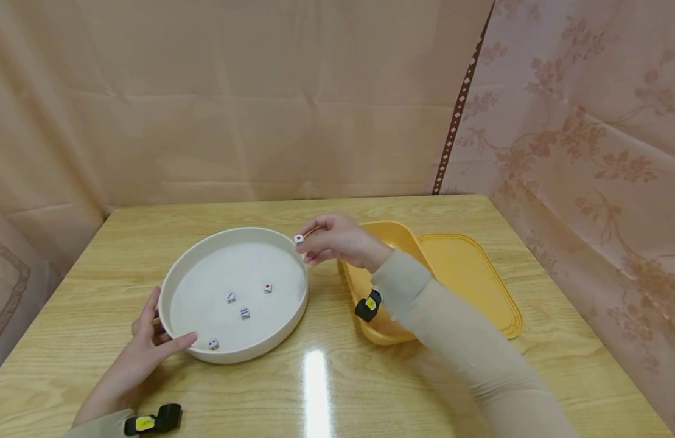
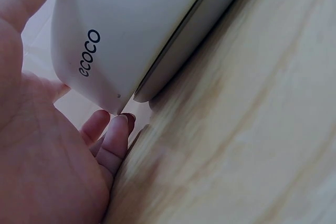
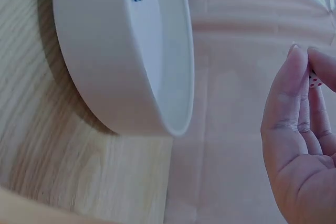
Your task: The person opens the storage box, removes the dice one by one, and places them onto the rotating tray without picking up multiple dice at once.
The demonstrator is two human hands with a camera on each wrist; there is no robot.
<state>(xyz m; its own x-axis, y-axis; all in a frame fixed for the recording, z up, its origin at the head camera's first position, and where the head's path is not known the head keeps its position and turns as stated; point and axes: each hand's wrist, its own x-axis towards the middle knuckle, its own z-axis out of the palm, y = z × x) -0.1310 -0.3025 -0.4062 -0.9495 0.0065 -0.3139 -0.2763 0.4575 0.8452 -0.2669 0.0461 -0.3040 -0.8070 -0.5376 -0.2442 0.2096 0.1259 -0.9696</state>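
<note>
A round white tray holds several small white dice, one of them showing a red dot. My left hand grips the tray's left rim, thumb on top near the front and fingers around the side; in the left wrist view the fingertips touch its lower edge, by the word "ecoco". Just beyond the tray's right rim, my right hand pinches a die between thumb and fingers, above table height. The right wrist view shows that die partly hidden by the fingers.
A yellow container stands right of the tray, partly under my right forearm. Its flat yellow lid lies beside it on the wooden table. Curtains hang behind the table and at its right.
</note>
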